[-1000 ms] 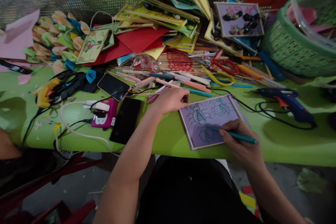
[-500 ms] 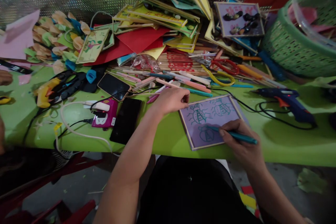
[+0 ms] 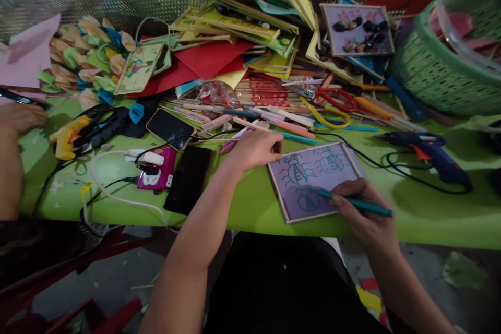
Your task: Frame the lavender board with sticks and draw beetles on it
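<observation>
A purple paper card (image 3: 321, 183) with thin wooden sticks along its edges lies flat on the green table. Two beetle-like bugs in dark green line stand in its upper half, and a rounder, partly drawn bug is below them. My right hand (image 3: 366, 211) is closed around a teal marker pen (image 3: 370, 205), its tip on or just over the lower bug. At the card's upper left corner, my left hand (image 3: 260, 148) has its fingers curled and pinched against the frame. Loose marker pens (image 3: 291, 126) lie just beyond that hand.
Two phones (image 3: 190, 180) and a magenta power adapter (image 3: 156, 169) with cables lie left. A blue glue gun (image 3: 430, 148) rests right, its cord behind the card. Scissors (image 3: 326, 115), framed cards (image 3: 358, 30) and a green basket (image 3: 450, 62) stand behind. Another person's hand (image 3: 21, 117) is far left.
My right hand and the marker pen have shifted slightly right. My left hand and the card stay put. The other person's hand has come further into view at the left.
</observation>
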Available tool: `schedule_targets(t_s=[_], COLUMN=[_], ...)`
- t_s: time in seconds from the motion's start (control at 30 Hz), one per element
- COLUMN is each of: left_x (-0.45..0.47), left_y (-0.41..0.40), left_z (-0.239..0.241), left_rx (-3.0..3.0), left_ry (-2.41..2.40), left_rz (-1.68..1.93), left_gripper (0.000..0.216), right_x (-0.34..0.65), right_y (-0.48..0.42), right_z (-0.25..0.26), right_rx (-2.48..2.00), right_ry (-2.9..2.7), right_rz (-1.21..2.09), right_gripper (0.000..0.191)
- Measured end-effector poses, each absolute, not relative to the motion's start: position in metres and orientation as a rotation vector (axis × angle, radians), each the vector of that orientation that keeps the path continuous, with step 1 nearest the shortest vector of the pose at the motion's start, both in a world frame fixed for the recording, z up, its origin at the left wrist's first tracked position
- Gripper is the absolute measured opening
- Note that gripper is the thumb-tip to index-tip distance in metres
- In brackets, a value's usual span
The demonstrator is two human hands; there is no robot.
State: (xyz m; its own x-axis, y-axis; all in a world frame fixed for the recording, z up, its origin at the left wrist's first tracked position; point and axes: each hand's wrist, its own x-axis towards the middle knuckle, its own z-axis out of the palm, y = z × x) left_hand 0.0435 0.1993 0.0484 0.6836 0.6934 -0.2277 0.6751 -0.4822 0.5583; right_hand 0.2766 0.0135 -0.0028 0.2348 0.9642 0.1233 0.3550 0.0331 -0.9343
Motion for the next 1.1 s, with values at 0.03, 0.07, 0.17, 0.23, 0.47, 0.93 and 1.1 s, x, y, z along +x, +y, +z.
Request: schedule_targets(t_s=[0.03,0.07,0.17,0.23,0.47,0.93,1.1], left_x=[0.0436,0.0438,0.0444,0.0446,0.0442,0.0446,0.0444], left_y=[0.1992,0.1991,0.1993,0.1996,0.2002,0.1997,0.1998], left_z=[0.0489,0.0492,0.0498,0.0495,0.0467,0.049,0.0487], left_rx=[2.262,2.258,2.253,2.263,2.271,2.265,2.274], left_ry=[1.049,1.052,1.047,1.04,1.021,1.023,1.028], left_rz=[0.035,0.03,0.013,0.005,0.023,0.014,0.014], left_gripper=[0.006,0.007,0.008,0.008,0.007,0.005,0.007], right_x=[0.2769,0.2769,0.2751,0.2735,0.2703,0.2677,0.2679], right_y=[0.0137,0.0141,0.0156,0.0164,0.0172,0.0204,0.0201], right_z=[-0.0025,-0.0019,0.0003,0.0012,0.0024,0.0054,0.0033], right_rx=[-1.509,-1.511,-1.503,-1.497,-1.52,-1.517,-1.502], right_ry=[-1.322,-1.344,-1.38,-1.384,-1.414,-1.486,-1.472], right_rz=[0.798,0.83,0.905,0.925,0.921,0.85,0.86], right_gripper=[0.024,0.024,0.023,0.024,0.026,0.025,0.019])
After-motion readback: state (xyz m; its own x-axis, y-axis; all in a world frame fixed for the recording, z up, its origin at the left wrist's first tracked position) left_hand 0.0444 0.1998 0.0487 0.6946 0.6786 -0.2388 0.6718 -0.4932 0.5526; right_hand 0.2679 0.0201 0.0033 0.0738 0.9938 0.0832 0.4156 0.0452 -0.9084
